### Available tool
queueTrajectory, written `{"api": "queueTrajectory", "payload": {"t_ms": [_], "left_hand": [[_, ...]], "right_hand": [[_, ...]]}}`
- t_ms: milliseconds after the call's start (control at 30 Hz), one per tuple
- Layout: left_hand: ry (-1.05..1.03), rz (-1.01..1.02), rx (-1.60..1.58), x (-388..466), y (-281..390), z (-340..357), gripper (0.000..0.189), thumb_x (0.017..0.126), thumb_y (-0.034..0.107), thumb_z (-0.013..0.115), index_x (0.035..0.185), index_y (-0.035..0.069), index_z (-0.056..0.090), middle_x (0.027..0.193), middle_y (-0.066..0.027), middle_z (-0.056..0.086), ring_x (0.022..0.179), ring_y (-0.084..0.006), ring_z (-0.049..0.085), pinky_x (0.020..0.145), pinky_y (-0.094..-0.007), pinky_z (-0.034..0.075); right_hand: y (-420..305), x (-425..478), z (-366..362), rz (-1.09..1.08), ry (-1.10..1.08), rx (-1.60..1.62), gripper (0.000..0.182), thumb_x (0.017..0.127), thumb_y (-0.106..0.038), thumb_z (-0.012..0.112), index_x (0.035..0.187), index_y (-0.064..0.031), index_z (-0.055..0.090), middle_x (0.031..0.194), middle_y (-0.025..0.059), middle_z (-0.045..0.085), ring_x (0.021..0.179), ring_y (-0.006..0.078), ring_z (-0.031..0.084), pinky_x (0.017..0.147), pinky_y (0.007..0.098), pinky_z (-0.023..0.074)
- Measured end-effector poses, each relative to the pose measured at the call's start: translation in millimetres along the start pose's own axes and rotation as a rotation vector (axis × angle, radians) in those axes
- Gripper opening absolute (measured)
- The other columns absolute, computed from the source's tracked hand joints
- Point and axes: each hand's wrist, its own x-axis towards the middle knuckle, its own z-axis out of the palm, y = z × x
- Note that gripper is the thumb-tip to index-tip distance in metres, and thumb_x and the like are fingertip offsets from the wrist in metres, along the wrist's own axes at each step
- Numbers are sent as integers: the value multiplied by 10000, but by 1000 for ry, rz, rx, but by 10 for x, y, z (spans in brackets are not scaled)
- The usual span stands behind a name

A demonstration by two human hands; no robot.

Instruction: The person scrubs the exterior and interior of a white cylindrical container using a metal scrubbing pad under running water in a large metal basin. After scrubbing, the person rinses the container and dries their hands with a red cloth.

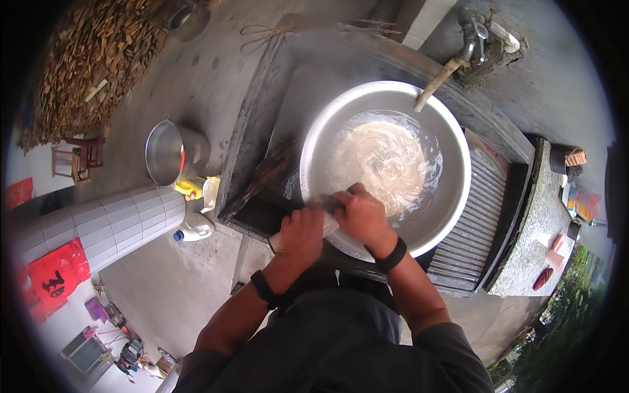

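A wide metal basin sits in the dark stone sink before me, with water in it that looks pale and swirled in the middle. Over its near left rim, my left hand is closed around a pale, elongated thing; most of it is hidden by the fingers, and I cannot tell what it is. Close on the right, my right hand has its fingers curled around a small dark thing at the pale thing's upper side. That dark thing is too blurred to name.
A tap with a long spout tube reaches over the basin's far rim. Right of the basin lies a ribbed stone washboard. Left on the floor stand a metal bucket, a yellow bottle and a white jug.
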Motion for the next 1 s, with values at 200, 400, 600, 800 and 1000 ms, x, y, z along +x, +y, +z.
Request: {"api": "queueTrajectory", "payload": {"t_ms": [200, 400, 600, 800, 1000], "left_hand": [[-12, -33, -235, 39, -55, -135, 816, 693, 178, 772, 1425, 96, 422, 1107, -168, 590, 1061, -354, 574, 894, -467, 481], [-101, -171, -1097, -68, -338, -49, 729, 789, 152, 727, 1445, 66, 422, 1288, -156, 595, 1180, -277, 589, 1012, -410, 473], [-191, -427, -1924, -94, -311, -78, 698, 796, 89, 729, 1429, 45, 440, 1279, -95, 594, 1169, -200, 574, 998, -371, 475], [-191, -233, -1905, 7, -186, -238, 716, 788, 92, 738, 1433, 27, 435, 1297, -98, 589, 1184, -200, 569, 1011, -361, 467], [-226, 0, -1737, 7, -110, -586, 706, 759, 60, 777, 1396, 42, 474, 1284, -76, 600, 1187, -182, 570, 1010, -342, 464]], "right_hand": [[1345, 379, -162, 328, 62, 137, 309, 836, -258, 592, 1015, -53, 739, 956, 253, 706, 961, 427, 678, 902, 474, 529], [2515, 277, 331, 731, 275, -15, 363, 830, -149, 584, 1135, 38, 640, 1037, 279, 694, 957, 443, 666, 861, 496, 537], [939, 138, 441, 513, -170, 1447, 428, 829, 11, 582, 1257, 15, 599, 933, 100, 680, 702, 191, 655, 599, 329, 553], [12, 6, 267, 60, 330, 1002, 345, 937, 7, 533, 1278, -23, 581, 976, 23, 638, 841, 93, 582, 783, 242, 493], [-67, -48, -83, 149, 163, 1621, 400, 956, -24, 438, 1339, 30, 539, 1135, 103, 679, 985, 171, 655, 902, 307, 531]]}}
